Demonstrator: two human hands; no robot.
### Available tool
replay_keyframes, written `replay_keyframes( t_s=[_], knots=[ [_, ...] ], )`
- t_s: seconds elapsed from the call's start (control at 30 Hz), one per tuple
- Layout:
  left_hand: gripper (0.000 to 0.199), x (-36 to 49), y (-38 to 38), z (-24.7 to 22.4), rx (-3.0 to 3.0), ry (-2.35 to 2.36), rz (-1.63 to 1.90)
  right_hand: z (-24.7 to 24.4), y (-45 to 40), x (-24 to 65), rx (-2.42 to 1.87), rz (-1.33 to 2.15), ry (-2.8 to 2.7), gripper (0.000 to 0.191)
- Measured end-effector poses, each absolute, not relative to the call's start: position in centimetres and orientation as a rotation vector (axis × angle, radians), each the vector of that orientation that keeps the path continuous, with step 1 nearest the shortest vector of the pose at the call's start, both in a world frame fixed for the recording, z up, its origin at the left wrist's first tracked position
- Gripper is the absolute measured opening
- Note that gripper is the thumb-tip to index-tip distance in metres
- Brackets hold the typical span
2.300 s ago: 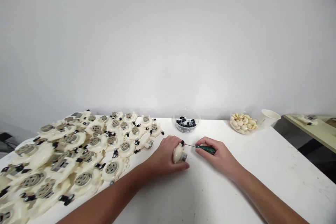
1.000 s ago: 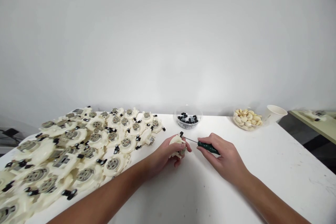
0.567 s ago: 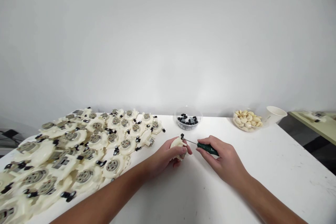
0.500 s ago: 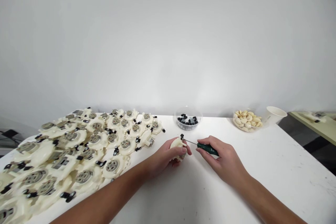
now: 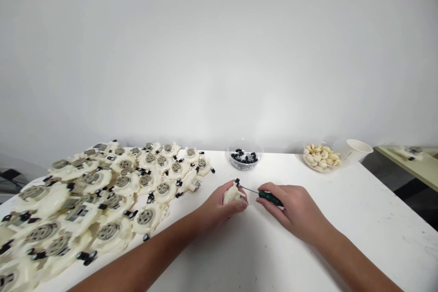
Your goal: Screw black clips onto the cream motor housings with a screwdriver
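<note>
Currently | your left hand (image 5: 217,205) holds the plastic part (image 5: 232,195), probably light, stiff, slippery; best held by round body | your right hand (image 5: 297,204) grips the screwdriver (image 5: 270,198)

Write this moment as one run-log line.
left hand: holds cream housing | right hand: grips green screwdriver, tip at black piece | beyond hands: clear bowl, black parts inside

One green screwdriver (image 5: 269,197) and two hands, left (image 5: 224,205) and right (image 5: 290,205), show, with one cream housing (image 5: 232,195) held. Near the table's (image 5: 308,246) far edge are two clear bowls (image 5: 244,166) and one cup (image 5: 356,151); toward its left edge lie dozens of overlapping housings (image 5: 164,190), not exactly countable.
</note>
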State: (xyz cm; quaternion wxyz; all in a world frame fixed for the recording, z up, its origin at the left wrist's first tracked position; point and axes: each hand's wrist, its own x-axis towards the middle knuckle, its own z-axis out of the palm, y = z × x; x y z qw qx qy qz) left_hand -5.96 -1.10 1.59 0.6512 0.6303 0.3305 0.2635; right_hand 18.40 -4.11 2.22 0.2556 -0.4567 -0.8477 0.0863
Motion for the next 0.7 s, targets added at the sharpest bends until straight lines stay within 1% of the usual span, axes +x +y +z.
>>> replay_keyframes(
  t_s=[0.17,0.27,0.33,0.47,0.6,0.7],
  knots=[
    [0.027,-6.0,-1.2,1.7,1.472,0.751,0.624,1.7,-4.4,18.3,-1.241,0.121,-2.385,0.022],
    [0.028,-6.1,-1.3,1.6,1.508,0.750,0.647,1.7,-4.5,18.2,-1.246,0.240,-2.343,0.023],
    [0.030,-6.2,-1.3,1.5,1.528,0.755,0.634,1.9,-4.5,18.0,-1.268,0.445,-2.273,0.027],
    [0.032,-6.6,-1.2,1.3,1.542,0.763,0.608,2.3,-4.3,17.5,-1.334,0.914,-2.012,0.039],
    [0.030,-6.9,-1.1,1.0,1.567,0.732,0.609,1.6,-4.0,17.1,-1.358,1.333,-1.691,0.040],
    [0.029,-7.0,-0.9,0.8,1.596,0.739,0.627,0.5,-4.1,16.8,-1.248,1.653,-1.423,0.043]
  ],
)
